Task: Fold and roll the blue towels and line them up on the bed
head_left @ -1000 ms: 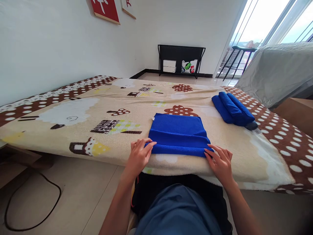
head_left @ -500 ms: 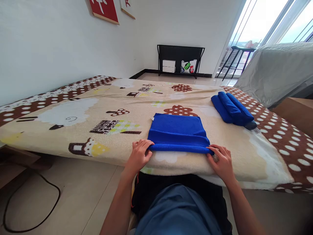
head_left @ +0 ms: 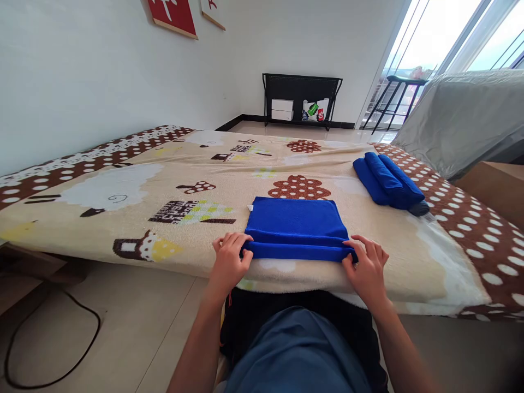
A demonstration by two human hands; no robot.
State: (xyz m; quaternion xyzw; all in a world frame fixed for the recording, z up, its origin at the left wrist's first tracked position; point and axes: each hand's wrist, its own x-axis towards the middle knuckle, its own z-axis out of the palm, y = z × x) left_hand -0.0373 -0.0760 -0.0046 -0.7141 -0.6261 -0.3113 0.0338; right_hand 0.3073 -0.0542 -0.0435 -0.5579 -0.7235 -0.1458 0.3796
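The person's left hand (head_left: 231,254) has thumb and fingers pinched in around one end of the rolled near edge of a blue cloth (head_left: 297,217); the right hand (head_left: 368,262) does the same at the other end, fingers bent, thumb low, only a roll's thickness between them. The cloth lies in front of the person, its roll just in from where the patterned blanket (head_left: 208,240) curves down at the front. Behind the roll a raised fold runs across, and past that the cloth lies flat to its straight far edge, a small white tag (head_left: 250,208) at the left far corner. Beyond that edge the blanket stretches far back, and to the left there's plenty of it too; on the right a narrower strip parts the cloth from a pile of blue rolls (head_left: 388,183) near the brown dotted border (head_left: 462,224).

Counting up: two hands, one cloth being held, and at least two rolls in that pile, though I can't tell how many more lie underneath. Further out, there's one black rack (head_left: 303,84) with two white boxes (head_left: 282,109) stacked on it, one stool (head_left: 407,81) by the window, one cardboard box (head_left: 491,188) to the right, two wall hangings (head_left: 174,16), and one dark cable (head_left: 99,322) looped on the floor.
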